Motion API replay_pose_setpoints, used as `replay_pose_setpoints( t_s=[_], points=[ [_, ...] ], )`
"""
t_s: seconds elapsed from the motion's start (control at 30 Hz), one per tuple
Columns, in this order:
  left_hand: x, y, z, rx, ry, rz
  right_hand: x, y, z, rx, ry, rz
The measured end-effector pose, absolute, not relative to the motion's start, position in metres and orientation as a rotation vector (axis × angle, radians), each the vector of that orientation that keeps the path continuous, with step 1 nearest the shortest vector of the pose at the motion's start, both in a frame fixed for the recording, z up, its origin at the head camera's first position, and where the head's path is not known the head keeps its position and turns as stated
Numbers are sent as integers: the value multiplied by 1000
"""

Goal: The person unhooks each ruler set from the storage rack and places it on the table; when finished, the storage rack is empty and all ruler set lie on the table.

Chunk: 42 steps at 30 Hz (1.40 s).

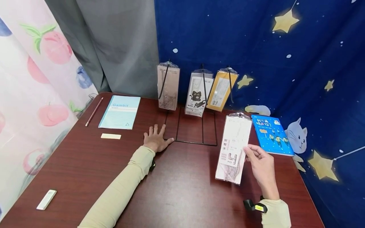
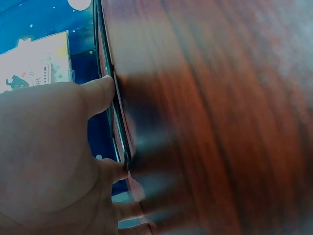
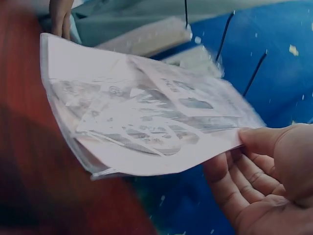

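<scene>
The right hand (image 1: 262, 164) pinches a flat white plastic packet (image 1: 233, 147) by its right edge, lifted above the dark red wooden tabletop (image 1: 182, 190). The left hand (image 1: 155, 139) lies flat with fingers spread, its grip released, touching the black wire rack (image 1: 191, 126) further back.

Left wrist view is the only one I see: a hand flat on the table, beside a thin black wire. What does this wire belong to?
Observer: It is the base of a black wire display rack; the left hand rests flat at its corner.
Operator: Does something hang on it?
Observer: Yes, three packets hang on its hooks.
Operator: And the other hand?
Observer: The right hand pinches a white packet by its edge.
</scene>
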<state>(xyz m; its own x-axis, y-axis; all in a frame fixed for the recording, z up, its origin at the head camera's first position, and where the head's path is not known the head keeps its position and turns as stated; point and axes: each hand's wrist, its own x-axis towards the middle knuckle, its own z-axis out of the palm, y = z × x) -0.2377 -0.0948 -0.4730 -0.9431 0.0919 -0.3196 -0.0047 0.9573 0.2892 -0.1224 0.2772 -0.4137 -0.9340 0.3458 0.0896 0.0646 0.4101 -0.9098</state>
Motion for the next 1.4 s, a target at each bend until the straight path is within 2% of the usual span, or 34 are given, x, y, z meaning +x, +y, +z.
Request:
replay_pose_setpoints(
  t_s=[0.3,0.7,1.07,1.4],
  points=[
    [-238,-95,-472,65,2780,416,-119,324,-434,-610,-2616,1438],
    [-239,-96,-472,62,2775,405,-113,379,-454,-684,-2760,1490],
    [-240,-96,-473,63,2774,390,-116,398,-470,-761,-2803,1552],
    [-239,-95,-473,64,2778,393,-117,401,-479,-771,-2852,1429]
  ],
)
